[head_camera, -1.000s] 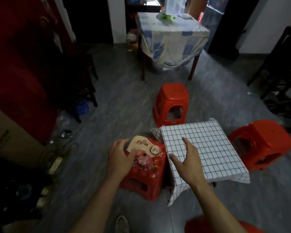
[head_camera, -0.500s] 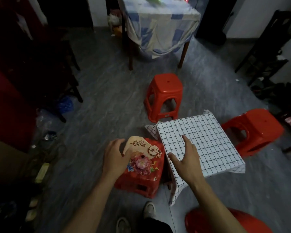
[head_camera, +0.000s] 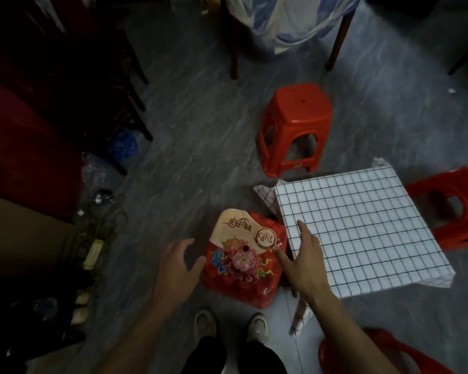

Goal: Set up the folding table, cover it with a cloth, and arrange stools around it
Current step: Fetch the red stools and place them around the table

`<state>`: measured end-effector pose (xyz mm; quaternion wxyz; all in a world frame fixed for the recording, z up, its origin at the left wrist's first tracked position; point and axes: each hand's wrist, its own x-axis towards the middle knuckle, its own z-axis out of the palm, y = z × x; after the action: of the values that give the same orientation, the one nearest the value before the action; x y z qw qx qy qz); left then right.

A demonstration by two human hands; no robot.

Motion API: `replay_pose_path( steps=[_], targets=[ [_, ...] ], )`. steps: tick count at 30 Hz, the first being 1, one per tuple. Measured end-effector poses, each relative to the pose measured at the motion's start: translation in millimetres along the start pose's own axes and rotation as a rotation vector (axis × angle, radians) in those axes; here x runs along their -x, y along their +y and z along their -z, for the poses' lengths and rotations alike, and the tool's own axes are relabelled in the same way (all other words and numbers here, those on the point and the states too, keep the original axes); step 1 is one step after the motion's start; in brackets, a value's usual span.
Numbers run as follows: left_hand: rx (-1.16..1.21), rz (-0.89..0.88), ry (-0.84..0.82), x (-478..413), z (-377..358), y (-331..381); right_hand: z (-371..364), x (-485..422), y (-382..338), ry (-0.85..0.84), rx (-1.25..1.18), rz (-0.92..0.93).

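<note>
Floor: grey marbled tile [head_camera: 195, 125], dim light, brighter patch far right.
Far centre: wooden-legged table draped in blue-and-white checked cloth [head_camera: 284, 20], only lower part in view.
Far left: dark wooden chair frame [head_camera: 119, 76].
Left: dark red upholstered bulk [head_camera: 25, 147]; blue crumpled plastic bag [head_camera: 123, 147]; clear plastic wrapping [head_camera: 95, 174].
Near left: brown cardboard box [head_camera: 25, 238]; pale shoes in shadow [head_camera: 81, 311].

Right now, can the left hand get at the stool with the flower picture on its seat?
Probably yes. The left hand hangs open just to the left of the flower stool, and nothing lies between them.
</note>
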<state>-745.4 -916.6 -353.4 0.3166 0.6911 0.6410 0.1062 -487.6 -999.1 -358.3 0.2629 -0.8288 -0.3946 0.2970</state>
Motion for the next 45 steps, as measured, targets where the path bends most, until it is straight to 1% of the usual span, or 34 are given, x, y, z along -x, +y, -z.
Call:
replay_pose_path(
  steps=[6, 11, 13, 16, 18, 21, 23, 24, 26, 30, 34, 39, 43, 45],
  targets=[
    [0.049, -0.041, -0.106, -61.4, -61.7, -30.7, -41.2, -40.0, 35.0, 0.032, 0.067, -0.041],
    [0.066, -0.031, -0.145, -100.2, -110.0, -71.5, -100.4, -57.8, 72.3, -0.049, 0.067, -0.126],
    [0.042, -0.047, -0.15, -116.5, -129.8, -87.5, -125.6, -69.5, 88.3, -0.089, 0.05, -0.141],
    [0.019, -0.075, -0.177, -137.6, -161.6, -109.7, -162.9, -85.5, 113.2, -0.1, 0.107, -0.193],
    [-0.003, -0.086, -0.181, -149.2, -183.2, -121.0, -184.5, -93.6, 130.7, -0.14, 0.141, -0.218],
    [-0.015, -0.1, -0.232, -159.2, -213.0, -133.4, -206.3, -102.3, 154.7, -0.172, 0.217, -0.24],
    [-0.094, -0.154, -0.246, -162.5, -227.2, -140.3, -215.2, -107.1, 166.1, -0.172, 0.242, -0.254],
    [-0.142, -0.172, -0.246, -163.5, -232.2, -143.0, -218.3, -108.0, 169.8, -0.169, 0.245, -0.266],
    [-0.169, -0.142, -0.271, -165.5, -237.4, -147.0, -221.5, -109.1, 172.9, -0.158, 0.236, -0.281],
    [-0.103, -0.079, -0.334, -169.6, -238.9, -149.8, -220.5, -111.9, 171.9, -0.158, 0.259, -0.294],
    [-0.061, -0.04, -0.35, -175.1, -240.8, -145.5, -220.8, -114.6, 171.3, -0.172, 0.243, -0.322],
    [-0.08, -0.012, -0.284, -176.5, -240.9, -150.4, -227.3, -123.6, 160.1, -0.162, 0.202, -0.279],
    [-0.044, 0.044, -0.227, -176.6, -231.8, -170.2, -240.2, -144.7, 136.7, -0.177, 0.301, -0.205],
    [-0.021, 0.065, -0.199, -173.9, -227.1, -178.5, -245.5, -155.3, 125.2, -0.193, 0.313, -0.166]
  ],
)
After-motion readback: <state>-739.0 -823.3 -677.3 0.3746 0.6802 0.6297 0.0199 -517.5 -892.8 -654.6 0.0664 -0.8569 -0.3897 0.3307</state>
